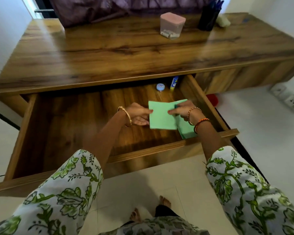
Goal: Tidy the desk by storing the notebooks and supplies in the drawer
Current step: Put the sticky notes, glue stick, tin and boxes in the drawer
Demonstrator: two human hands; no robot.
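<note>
The wooden drawer [24, 133] stands pulled out below the desk top [109, 53]. Inside it, near the right wall, I hold two green notebooks. My left hand [139, 115] grips the left edge of the upper green notebook [161, 116]. My right hand [182, 109] pinches its right edge, the fingers lying over the second green notebook [187, 128] underneath, which pokes out to the right. A small round blue tin [160, 87] and a glue stick [174, 83] lie at the back of the drawer.
On the desk stand a pink-lidded box [172, 25], a dark pen holder [209, 17] with blue pens and a white object [224, 21] beside it. A power strip [288, 99] and something red [212, 100] lie on the floor right of the drawer.
</note>
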